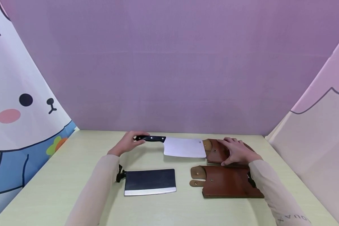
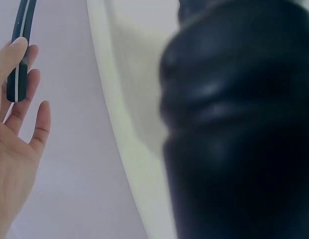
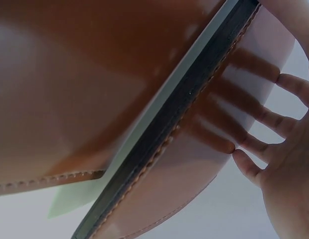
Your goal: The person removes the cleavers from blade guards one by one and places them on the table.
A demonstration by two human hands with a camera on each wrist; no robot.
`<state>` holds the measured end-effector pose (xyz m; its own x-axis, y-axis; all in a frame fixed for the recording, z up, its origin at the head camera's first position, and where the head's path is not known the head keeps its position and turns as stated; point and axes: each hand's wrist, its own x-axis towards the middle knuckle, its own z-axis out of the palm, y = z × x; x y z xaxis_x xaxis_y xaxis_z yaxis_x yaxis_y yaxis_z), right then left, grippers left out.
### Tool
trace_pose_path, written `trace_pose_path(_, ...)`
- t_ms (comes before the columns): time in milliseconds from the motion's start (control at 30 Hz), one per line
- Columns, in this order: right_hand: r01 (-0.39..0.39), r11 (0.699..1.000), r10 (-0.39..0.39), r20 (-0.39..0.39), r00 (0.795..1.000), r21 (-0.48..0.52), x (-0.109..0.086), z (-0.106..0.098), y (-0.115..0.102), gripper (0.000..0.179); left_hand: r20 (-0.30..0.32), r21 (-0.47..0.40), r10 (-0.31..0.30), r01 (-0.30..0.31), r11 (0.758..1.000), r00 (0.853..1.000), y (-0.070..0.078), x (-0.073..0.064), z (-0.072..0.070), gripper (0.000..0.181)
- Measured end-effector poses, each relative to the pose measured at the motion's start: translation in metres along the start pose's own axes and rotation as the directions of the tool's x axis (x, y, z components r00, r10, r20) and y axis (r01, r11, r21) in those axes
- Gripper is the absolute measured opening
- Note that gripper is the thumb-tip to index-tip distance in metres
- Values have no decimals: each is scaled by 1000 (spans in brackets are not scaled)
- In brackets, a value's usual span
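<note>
My left hand (image 1: 128, 142) pinches the black riveted handle (image 2: 18, 74) of a cleaver (image 1: 185, 147) between thumb and fingers. Its broad silver blade points right, the front end right at the mouth of a brown leather sheath (image 1: 214, 153) with a tan flap. On that sheath rests my right hand (image 1: 237, 151), fingers spread and nearly straight; in the right wrist view the fingertips touch its curved, stitched far side. Nearer me lie a second cleaver (image 1: 150, 180), dark with a silver edge, its handle largely hidden by my left wrist, and a second brown sheath (image 1: 228, 182) with snap straps.
The pale table (image 1: 158, 210) ends at a purple cloth backdrop (image 1: 169, 69). Cartoon-printed cloth (image 1: 25, 131) stands along the left, and pink and white cloth (image 1: 322, 150) along the right. A large dark, blurred ridged shape (image 2: 239, 139) fills the right of the left wrist view.
</note>
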<state>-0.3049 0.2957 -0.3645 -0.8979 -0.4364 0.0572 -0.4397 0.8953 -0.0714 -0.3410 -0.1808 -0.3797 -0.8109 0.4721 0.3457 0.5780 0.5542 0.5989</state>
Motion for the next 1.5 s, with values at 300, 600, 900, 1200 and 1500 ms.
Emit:
trace_pose_path(300,1,1000,-1,-7,1000,0,-1,0,3,100,-9,-1,13,-13,1000,1000,-3,-5,-7,30)
trace_pose_path(600,6,1000,-6,-4,1000,-11,2,0,1,101,-9,30,-13,13,999,1000,-10,-16,-14,31)
trace_pose_path(900,31,999,-31,-24,999,-14,8,2,-5,102,-18,26,-33,33,999,999,-18,-29,-22,31)
trace_pose_path(1200,26,1000,-26,-18,999,-5,17,4,-10,101,-23,36,-68,69,997,997,-26,-39,-31,31)
trace_pose_path(1500,33,999,-33,-15,999,9,25,7,-14,100,-26,22,-70,71,997,997,-36,-51,-36,31)
